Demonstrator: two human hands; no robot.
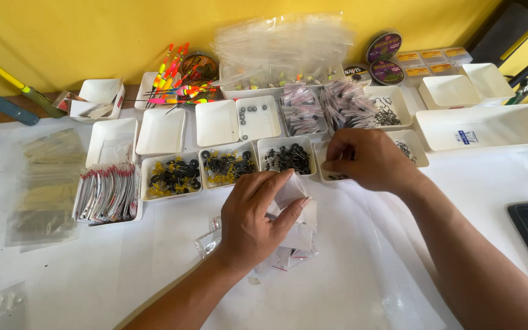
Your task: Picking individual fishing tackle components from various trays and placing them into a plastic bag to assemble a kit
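left hand holds a small clear bag open-mouthed, thumb and fingers pinched on it, above a heap of bags on the white table. right hand hovers over a white tray, fingertips drawn together; whether they hold anything cannot be told. trays of black and yellow beads sit just beyond.

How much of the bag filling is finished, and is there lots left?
Done: some small bags lie piled on the table. In hand: the left hand holds one bag open; the right hand picks at a tray. Left: trays of beads remain well stocked.
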